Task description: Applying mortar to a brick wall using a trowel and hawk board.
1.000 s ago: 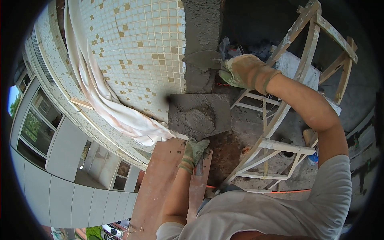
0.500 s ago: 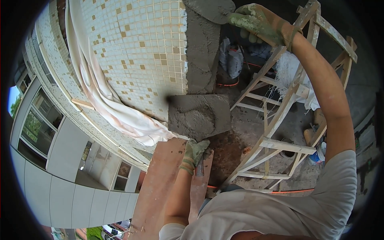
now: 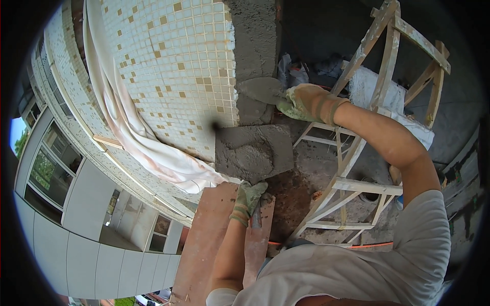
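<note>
My gloved left hand [image 3: 247,201] is closed on the handle of a square mortar hawk [image 3: 237,153], which carries a grey heap of mortar below the strip of grey render [image 3: 252,41]. My gloved right hand [image 3: 306,104] grips a trowel [image 3: 259,87], its blade against the lower part of that strip. The strip runs beside a wall of small pale square tiles with scattered tan ones [image 3: 173,61]. A white draped cloth [image 3: 122,117] hangs along the wall. Under my left arm lies a reddish-brown board [image 3: 199,245].
A wooden trestle ladder [image 3: 360,187] stands at my right, with a white sack [image 3: 416,132] behind it. Bags [image 3: 298,74], a bucket [image 3: 368,191] and an orange cable [image 3: 367,246] lie on the dirty floor. A building facade with windows [image 3: 87,204] shows at the left.
My right hand and trowel rose to the top of the render strip half a second ago and have since come down to near its lower part. My left hand stays nearly in place.
</note>
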`<act>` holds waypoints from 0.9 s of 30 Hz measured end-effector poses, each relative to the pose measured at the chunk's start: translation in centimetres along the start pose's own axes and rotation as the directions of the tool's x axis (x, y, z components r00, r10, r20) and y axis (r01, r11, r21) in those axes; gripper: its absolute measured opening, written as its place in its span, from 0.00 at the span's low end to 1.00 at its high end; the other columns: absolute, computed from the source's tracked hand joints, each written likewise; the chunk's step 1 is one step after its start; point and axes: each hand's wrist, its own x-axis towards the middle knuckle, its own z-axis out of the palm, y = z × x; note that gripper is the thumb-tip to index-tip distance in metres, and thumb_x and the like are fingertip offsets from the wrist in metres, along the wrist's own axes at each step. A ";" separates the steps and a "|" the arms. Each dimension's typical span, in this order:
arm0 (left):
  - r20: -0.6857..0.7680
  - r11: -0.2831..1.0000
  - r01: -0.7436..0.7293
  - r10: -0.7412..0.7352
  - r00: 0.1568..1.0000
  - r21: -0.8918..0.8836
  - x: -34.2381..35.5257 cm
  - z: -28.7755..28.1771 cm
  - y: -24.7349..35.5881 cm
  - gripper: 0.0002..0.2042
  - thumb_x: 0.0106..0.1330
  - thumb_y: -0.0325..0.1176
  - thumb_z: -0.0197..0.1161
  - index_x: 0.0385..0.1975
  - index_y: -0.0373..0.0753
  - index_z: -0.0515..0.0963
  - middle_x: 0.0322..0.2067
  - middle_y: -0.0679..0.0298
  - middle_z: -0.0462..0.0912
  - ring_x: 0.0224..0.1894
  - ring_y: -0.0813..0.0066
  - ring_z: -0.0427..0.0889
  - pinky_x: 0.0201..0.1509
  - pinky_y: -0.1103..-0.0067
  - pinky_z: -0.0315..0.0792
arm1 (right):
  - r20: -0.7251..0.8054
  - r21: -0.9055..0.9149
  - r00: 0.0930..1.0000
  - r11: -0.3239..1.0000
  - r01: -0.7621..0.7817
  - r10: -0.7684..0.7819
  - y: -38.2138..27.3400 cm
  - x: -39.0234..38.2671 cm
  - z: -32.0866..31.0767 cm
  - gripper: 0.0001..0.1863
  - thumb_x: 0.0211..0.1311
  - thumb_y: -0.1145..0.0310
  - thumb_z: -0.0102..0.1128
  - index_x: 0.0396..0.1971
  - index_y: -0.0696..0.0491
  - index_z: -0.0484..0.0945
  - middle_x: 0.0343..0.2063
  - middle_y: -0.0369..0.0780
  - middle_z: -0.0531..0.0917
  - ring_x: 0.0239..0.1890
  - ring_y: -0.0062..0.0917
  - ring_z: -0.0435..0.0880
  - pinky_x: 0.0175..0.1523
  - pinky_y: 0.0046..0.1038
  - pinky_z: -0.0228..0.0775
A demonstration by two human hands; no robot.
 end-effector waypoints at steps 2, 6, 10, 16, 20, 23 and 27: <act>-0.024 0.999 -0.016 0.015 1.000 -0.040 -0.4 0.0 -0.2 0.09 0.58 0.29 0.67 0.35 0.35 0.77 0.24 0.63 0.80 0.17 0.72 0.80 0.18 0.77 0.76 | -0.127 -0.250 0.989 0.967 0.044 -0.078 -2.0 -0.3 -4.0 0.21 0.65 0.52 0.54 0.30 0.57 0.81 0.23 0.51 0.80 0.29 0.49 0.79 0.35 0.40 0.72; -0.013 0.997 -0.032 0.032 0.999 -0.065 0.1 0.3 -0.7 0.09 0.58 0.30 0.67 0.35 0.35 0.77 0.24 0.63 0.81 0.18 0.72 0.80 0.18 0.78 0.75 | -0.225 -0.310 0.973 0.951 -0.023 -0.050 -1.8 0.5 -9.4 0.20 0.65 0.53 0.57 0.31 0.57 0.80 0.21 0.48 0.80 0.26 0.44 0.79 0.33 0.38 0.72; -0.019 1.000 -0.002 0.001 1.000 -0.030 0.1 0.4 -0.6 0.10 0.58 0.30 0.68 0.35 0.35 0.77 0.22 0.64 0.79 0.18 0.73 0.80 0.18 0.78 0.75 | -0.182 0.326 0.967 0.939 -0.114 0.180 -1.4 0.3 -11.9 0.20 0.67 0.51 0.58 0.37 0.56 0.80 0.20 0.38 0.82 0.20 0.23 0.80 0.24 0.27 0.69; 0.003 1.000 -0.022 0.022 1.000 0.008 1.1 0.0 -0.8 0.09 0.58 0.30 0.68 0.34 0.36 0.76 0.21 0.65 0.79 0.18 0.74 0.79 0.17 0.78 0.74 | 0.242 0.656 0.947 0.683 -0.321 0.213 0.7 -2.6 -3.1 0.17 0.68 0.54 0.59 0.41 0.54 0.80 0.21 0.34 0.81 0.18 0.13 0.77 0.21 0.18 0.68; -0.025 0.999 0.036 -0.036 0.999 0.012 2.3 -0.5 -1.9 0.09 0.57 0.31 0.68 0.33 0.37 0.77 0.21 0.64 0.79 0.18 0.74 0.79 0.17 0.78 0.73 | 0.292 0.605 0.924 0.700 -0.380 0.248 0.8 -2.0 2.5 0.17 0.68 0.55 0.59 0.41 0.55 0.80 0.22 0.34 0.81 0.20 0.17 0.77 0.24 0.27 0.70; -0.038 0.999 0.050 -0.050 0.998 0.007 2.4 -0.3 -1.9 0.09 0.56 0.30 0.70 0.32 0.38 0.77 0.22 0.65 0.79 0.18 0.73 0.79 0.17 0.78 0.73 | 0.075 0.279 0.996 0.958 -0.072 0.053 2.4 -1.2 5.7 0.22 0.66 0.51 0.55 0.35 0.59 0.81 0.23 0.45 0.81 0.23 0.32 0.81 0.34 0.33 0.75; -0.042 0.999 0.000 0.001 0.999 0.039 1.9 -0.4 -1.8 0.08 0.55 0.30 0.70 0.31 0.39 0.77 0.23 0.65 0.79 0.18 0.73 0.78 0.17 0.77 0.73 | 0.021 -0.058 0.999 0.998 -0.023 0.025 0.2 -1.5 2.7 0.21 0.64 0.53 0.56 0.31 0.59 0.81 0.24 0.48 0.81 0.26 0.40 0.80 0.37 0.36 0.76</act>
